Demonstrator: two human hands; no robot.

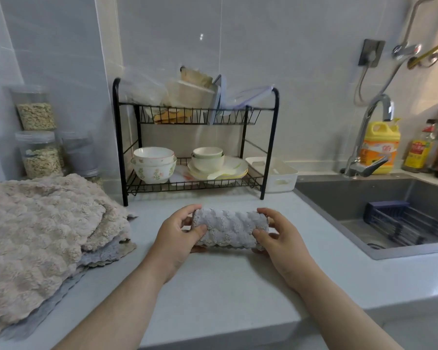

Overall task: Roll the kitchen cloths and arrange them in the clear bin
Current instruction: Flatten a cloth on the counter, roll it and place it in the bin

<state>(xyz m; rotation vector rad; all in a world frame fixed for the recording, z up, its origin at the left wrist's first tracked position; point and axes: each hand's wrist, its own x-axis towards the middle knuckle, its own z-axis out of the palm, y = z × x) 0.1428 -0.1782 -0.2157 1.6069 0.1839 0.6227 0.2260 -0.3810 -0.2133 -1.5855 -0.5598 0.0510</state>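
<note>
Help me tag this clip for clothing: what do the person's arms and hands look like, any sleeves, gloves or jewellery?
The left hand and right hand wear no gloves; no rings, watch or bracelet show. Both are bare up to the frame edge, with no sleeves in view.

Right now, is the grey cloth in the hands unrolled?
No, the grey cloth is a tight roll, with the left hand and right hand gripping its ends.
</note>
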